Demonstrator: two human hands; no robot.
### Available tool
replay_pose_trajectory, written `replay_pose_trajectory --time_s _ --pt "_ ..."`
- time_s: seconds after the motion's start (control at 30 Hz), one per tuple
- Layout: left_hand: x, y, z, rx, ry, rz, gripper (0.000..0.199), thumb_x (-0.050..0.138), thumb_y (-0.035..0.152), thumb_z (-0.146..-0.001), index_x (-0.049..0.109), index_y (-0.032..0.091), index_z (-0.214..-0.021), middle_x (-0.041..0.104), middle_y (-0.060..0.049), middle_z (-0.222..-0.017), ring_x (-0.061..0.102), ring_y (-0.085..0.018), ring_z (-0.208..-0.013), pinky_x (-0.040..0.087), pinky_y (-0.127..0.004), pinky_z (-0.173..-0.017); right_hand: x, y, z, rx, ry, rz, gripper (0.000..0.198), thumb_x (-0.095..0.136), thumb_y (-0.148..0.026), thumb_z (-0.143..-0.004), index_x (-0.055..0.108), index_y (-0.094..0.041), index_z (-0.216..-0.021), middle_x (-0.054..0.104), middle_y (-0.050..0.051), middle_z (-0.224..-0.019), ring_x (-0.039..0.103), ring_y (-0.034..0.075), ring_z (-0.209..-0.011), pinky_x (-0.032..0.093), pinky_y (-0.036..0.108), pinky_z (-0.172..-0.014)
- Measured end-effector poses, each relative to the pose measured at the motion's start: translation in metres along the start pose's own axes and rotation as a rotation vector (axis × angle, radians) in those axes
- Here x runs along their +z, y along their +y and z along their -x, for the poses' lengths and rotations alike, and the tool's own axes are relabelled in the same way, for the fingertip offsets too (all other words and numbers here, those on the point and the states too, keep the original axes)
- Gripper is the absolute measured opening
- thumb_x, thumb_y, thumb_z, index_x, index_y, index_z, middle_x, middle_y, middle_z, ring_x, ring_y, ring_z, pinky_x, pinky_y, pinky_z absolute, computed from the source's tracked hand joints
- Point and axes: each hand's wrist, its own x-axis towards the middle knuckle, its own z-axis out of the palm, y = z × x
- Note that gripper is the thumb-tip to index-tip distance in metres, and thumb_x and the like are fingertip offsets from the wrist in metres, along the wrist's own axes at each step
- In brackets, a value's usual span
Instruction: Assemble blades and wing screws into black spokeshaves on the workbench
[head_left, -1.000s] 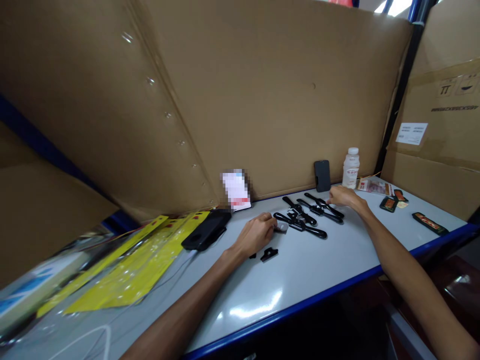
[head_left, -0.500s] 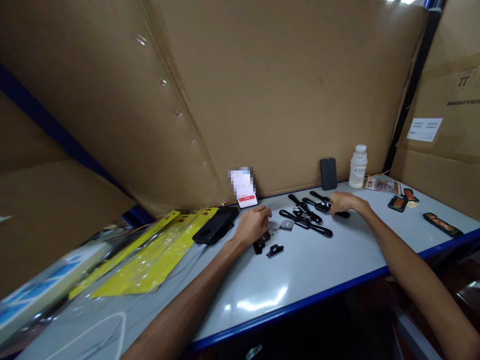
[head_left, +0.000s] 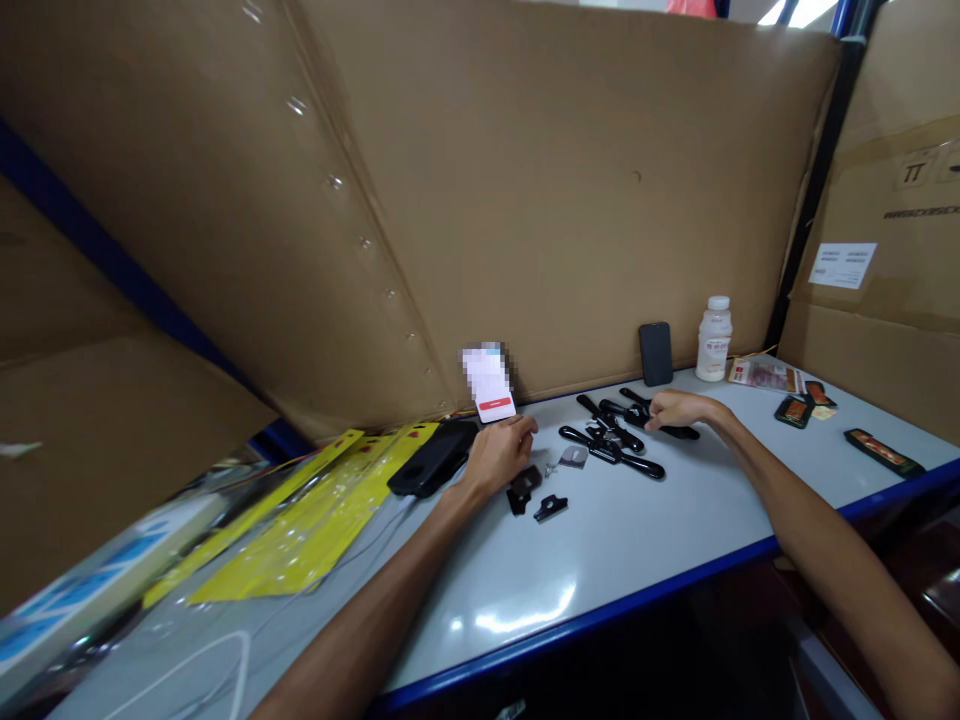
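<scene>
Several black spokeshaves (head_left: 616, 452) lie crosswise on the table. Over the rear ones is my right hand (head_left: 675, 410), its fingers pinched at the middle of one spokeshave (head_left: 619, 411), whose body they partly cover. My left hand (head_left: 501, 452) rests further left with bent fingers; whatever is under them is hidden. Close to it lie a dark flat plate (head_left: 527, 481), a black clamp-shaped piece (head_left: 551, 508) and another small black part (head_left: 517, 503). Some tiny metal screws (head_left: 551, 469) and a grey metal blade (head_left: 574, 458) sit between my hands and the spokeshaves.
Left of my left hand are a black device (head_left: 433, 458) with a cable and yellow packaging (head_left: 322, 520). A lit phone (head_left: 495, 405), a dark phone (head_left: 656, 353) and a white bottle (head_left: 714, 340) stand by the cardboard wall (head_left: 525, 200). Small packets (head_left: 795, 410) lie right.
My right hand has shifted slightly left over the spokeshave. My left hand has drawn back slightly, showing more of the dark plate. The view has tilted up a little.
</scene>
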Motion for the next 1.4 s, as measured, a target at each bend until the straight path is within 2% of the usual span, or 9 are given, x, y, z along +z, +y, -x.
replay_pose_trajectory --time_s 0.3,0.5,0.6,0.8,0.87,0.97,1.1,1.2,1.4 --pt "0.004 0.043 0.012 0.266 0.039 0.113 0.02 0.043 0.026 -0.098 0.062 0.02 -0.098 0.065 -0.008 -0.101 0.061 -0.022 -0.098 0.048 -0.031 -0.085 0.006 0.009 -0.007 0.032 -0.037 0.036 0.022 0.065 -0.037 -0.079 0.062 -0.018 -0.069 0.052 -0.002 -0.062 0.046 0.014 -0.059 0.032 0.026 -0.054" --pt "0.002 0.053 0.016 0.475 -0.15 -0.028 0.023 0.045 0.025 -0.097 0.062 0.02 -0.082 0.065 -0.006 -0.087 0.062 -0.02 -0.084 0.045 -0.031 -0.076 0.009 0.017 -0.011 0.061 -0.101 0.049 0.03 0.066 -0.046 -0.079 0.06 -0.017 -0.071 0.053 -0.001 -0.062 0.048 0.015 -0.057 0.033 0.027 -0.053" --pt "0.002 0.039 0.013 0.415 -0.131 -0.078 0.026 0.043 0.025 -0.097 0.062 0.02 -0.08 0.066 -0.006 -0.087 0.063 -0.02 -0.085 0.044 -0.03 -0.074 0.009 0.018 -0.013 0.064 -0.126 0.049 0.033 0.066 -0.048 -0.08 0.058 -0.017 -0.07 0.051 -0.001 -0.061 0.046 0.014 -0.054 0.032 0.027 -0.051" --pt "-0.016 0.002 0.0 0.065 -0.058 -0.115 0.031 0.038 0.033 -0.1 0.063 0.02 -0.088 0.069 -0.009 -0.092 0.066 -0.023 -0.086 0.045 -0.03 -0.069 0.009 0.015 -0.01 0.068 -0.141 0.041 0.03 0.063 -0.044 -0.083 0.057 -0.017 -0.072 0.048 -0.001 -0.057 0.044 0.014 -0.051 0.03 0.027 -0.048" --pt "-0.017 -0.008 0.0 0.041 -0.1 -0.108 0.032 0.041 0.04 -0.099 0.064 0.019 -0.1 0.07 -0.011 -0.1 0.067 -0.027 -0.088 0.048 -0.033 -0.07 0.008 0.014 -0.009 0.068 -0.139 0.037 0.028 0.064 -0.043 -0.083 0.057 -0.017 -0.072 0.048 -0.001 -0.057 0.043 0.013 -0.05 0.031 0.027 -0.047" --pt "-0.006 -0.014 0.013 0.01 -0.138 0.04 0.05 0.038 0.049 -0.099 0.053 0.014 -0.132 0.064 -0.018 -0.125 0.064 -0.031 -0.111 0.051 -0.041 -0.09 0.007 0.011 -0.007 0.063 -0.137 0.025 0.026 0.063 -0.04 -0.084 0.056 -0.017 -0.073 0.048 -0.002 -0.057 0.043 0.013 -0.049 0.031 0.027 -0.047" --pt "0.026 -0.004 0.045 0.007 -0.124 0.124 0.075 0.033 0.063 -0.098 0.033 0.011 -0.152 0.039 -0.023 -0.155 0.035 -0.035 -0.146 0.034 -0.05 -0.115 0.008 0.01 -0.008 0.059 -0.132 -0.005 0.024 0.063 -0.036 -0.085 0.056 -0.017 -0.072 0.048 -0.001 -0.056 0.043 0.013 -0.048 0.031 0.028 -0.047" --pt "0.046 0.01 0.056 -0.019 -0.179 0.063 0.087 0.034 0.072 -0.094 0.026 0.011 -0.156 0.021 -0.024 -0.163 0.012 -0.041 -0.153 0.024 -0.058 -0.119 0.01 0.012 -0.011 0.056 -0.125 -0.032 0.024 0.066 -0.036 -0.083 0.057 -0.017 -0.072 0.05 0.0 -0.055 0.045 0.014 -0.049 0.032 0.028 -0.048" --pt "0.062 0.038 0.018 0.036 -0.201 0.042 0.093 0.031 0.074 -0.094 0.019 0.007 -0.158 0.015 -0.025 -0.164 0.007 -0.039 -0.153 0.02 -0.055 -0.121 0.01 0.016 -0.017 0.013 -0.073 -0.137 0.026 0.072 -0.034 -0.076 0.057 -0.017 -0.061 0.052 0.0 -0.053 0.048 0.014 -0.053 0.031 0.026 -0.05"
